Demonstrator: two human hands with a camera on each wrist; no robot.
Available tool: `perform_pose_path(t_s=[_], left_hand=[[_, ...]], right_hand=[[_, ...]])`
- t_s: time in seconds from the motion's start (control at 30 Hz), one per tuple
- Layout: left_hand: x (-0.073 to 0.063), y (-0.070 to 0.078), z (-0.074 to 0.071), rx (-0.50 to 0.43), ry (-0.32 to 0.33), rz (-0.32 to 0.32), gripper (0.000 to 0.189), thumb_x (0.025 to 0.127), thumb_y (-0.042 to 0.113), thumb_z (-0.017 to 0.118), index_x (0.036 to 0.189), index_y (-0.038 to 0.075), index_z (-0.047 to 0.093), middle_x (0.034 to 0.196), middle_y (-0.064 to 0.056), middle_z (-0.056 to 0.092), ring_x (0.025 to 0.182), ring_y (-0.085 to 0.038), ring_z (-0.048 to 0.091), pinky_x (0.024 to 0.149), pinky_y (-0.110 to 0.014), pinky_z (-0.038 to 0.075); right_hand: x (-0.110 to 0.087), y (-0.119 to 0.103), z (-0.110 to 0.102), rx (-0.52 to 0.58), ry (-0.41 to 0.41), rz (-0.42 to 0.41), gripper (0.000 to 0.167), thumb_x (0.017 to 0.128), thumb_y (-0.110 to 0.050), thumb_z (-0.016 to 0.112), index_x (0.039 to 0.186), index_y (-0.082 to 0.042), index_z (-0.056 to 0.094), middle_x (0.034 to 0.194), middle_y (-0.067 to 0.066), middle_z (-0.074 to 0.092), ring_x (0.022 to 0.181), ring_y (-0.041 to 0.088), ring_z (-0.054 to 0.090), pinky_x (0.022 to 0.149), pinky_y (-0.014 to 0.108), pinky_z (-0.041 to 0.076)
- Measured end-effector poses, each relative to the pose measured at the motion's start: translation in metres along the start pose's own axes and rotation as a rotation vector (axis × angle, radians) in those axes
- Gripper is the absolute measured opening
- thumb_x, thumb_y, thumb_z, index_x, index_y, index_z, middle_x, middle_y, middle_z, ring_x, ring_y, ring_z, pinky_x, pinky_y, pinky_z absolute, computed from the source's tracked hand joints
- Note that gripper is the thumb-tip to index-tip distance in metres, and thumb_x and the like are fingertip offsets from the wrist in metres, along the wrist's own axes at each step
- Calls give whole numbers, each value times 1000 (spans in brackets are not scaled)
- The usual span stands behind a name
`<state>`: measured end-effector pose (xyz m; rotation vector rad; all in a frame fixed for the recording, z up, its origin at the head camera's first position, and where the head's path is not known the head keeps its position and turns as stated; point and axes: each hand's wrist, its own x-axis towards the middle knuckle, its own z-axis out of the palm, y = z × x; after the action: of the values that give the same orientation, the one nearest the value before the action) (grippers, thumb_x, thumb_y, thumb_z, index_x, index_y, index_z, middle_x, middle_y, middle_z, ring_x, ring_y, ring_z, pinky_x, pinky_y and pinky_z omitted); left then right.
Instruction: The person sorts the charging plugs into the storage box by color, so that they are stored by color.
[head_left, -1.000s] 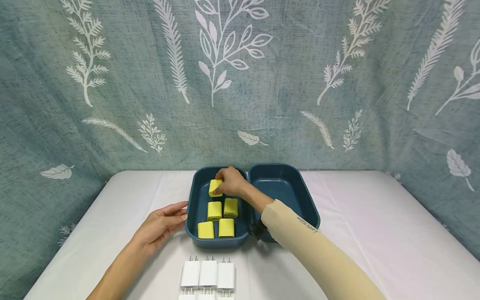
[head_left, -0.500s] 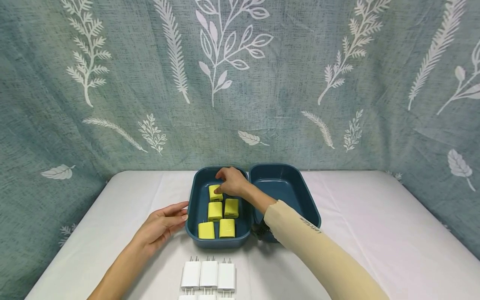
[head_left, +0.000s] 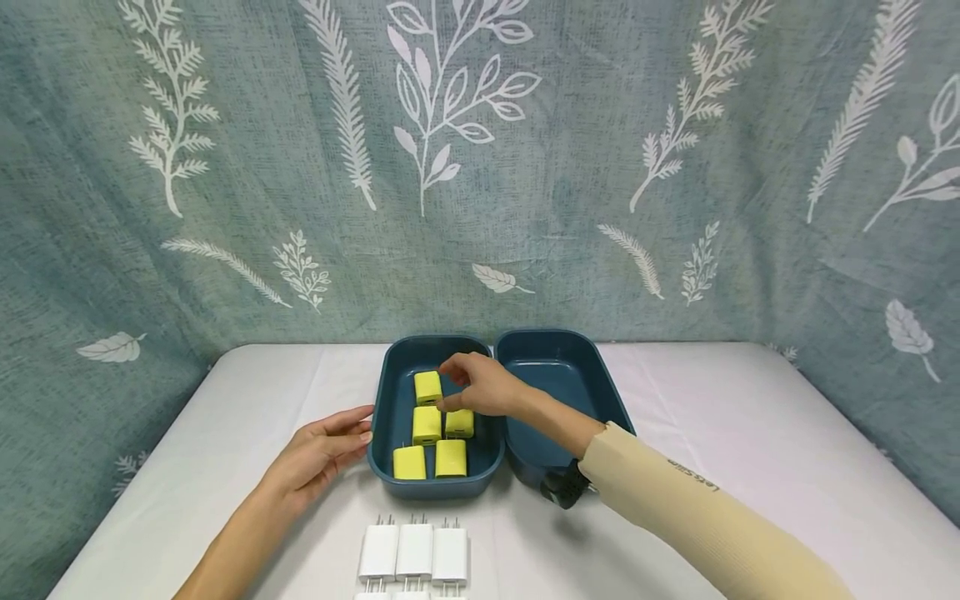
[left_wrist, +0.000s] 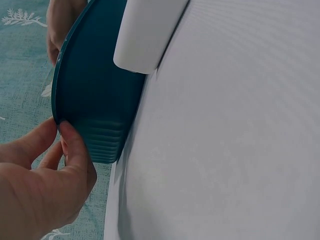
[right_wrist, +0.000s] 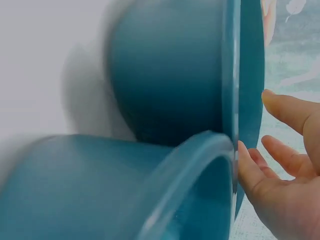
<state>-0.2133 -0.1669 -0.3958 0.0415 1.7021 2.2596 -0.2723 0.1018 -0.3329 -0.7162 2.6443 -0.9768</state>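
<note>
Several yellow charger plugs lie in the left dark-blue bin, the farthest yellow plug just left of my right hand. My right hand hovers over this bin with thumb and fingers apart, holding nothing; it partly covers another yellow plug. In the right wrist view, the fingers appear near the bin's rim. Against the left bin's outer left side, my left hand rests its fingertips. The left wrist view shows the thumb on the rim's edge.
A second dark-blue bin stands directly right of the first. Several white charger plugs lie in rows on the white table before the bins. A patterned curtain hangs behind the table.
My right hand has let go of the farthest yellow plug, which now lies slightly nearer in the bin. The hand has drawn back to the right. My left hand stays put.
</note>
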Motion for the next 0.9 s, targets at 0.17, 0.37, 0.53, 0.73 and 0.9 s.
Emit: perform_pose_path(t_s=[0.17, 0.37, 0.53, 0.73, 0.9], left_hand=[[0, -2, -1, 8, 9, -7, 54, 91, -6, 64, 142, -9, 46, 109, -8, 65, 95, -14, 65, 88, -26, 54], [1, -2, 0, 12, 8, -7, 56, 90, -6, 65, 143, -9, 46, 109, -8, 65, 97, -14, 65, 89, -27, 54], [2, -2, 1, 10, 9, -4, 56, 90, -7, 64, 143, -9, 45, 110, -8, 65, 98, -14, 65, 90, -27, 54], [2, -2, 0, 0, 0, -3, 56, 92, -6, 63, 144, -9, 44, 109, -7, 65, 97, -14, 65, 89, -27, 54], [1, -2, -1, -3, -7, 2, 56, 92, -6, 63, 144, -9, 43, 108, -7, 66, 96, -13, 65, 87, -26, 54]], right_hand=[[-24, 4, -2, 49, 6, -41, 49, 92, -22, 72, 135, -4, 56, 127, 13, 56, 117, 30, 54, 97, 39, 47], [-52, 7, -8, 170, 31, -59, 48, 93, -19, 72, 136, -6, 55, 132, 9, 54, 121, 32, 51, 96, 36, 49], [-70, 14, -15, 204, 89, -86, 48, 93, -17, 72, 136, -4, 54, 131, 12, 54, 122, 34, 50, 94, 30, 51], [-91, 25, -20, 207, 136, -78, 51, 93, -19, 72, 138, -5, 53, 134, 14, 53, 123, 30, 50, 97, 33, 50], [-109, 28, -19, 237, 141, -67, 52, 93, -23, 72, 138, -6, 53, 134, 11, 53, 124, 27, 50, 100, 37, 48]])
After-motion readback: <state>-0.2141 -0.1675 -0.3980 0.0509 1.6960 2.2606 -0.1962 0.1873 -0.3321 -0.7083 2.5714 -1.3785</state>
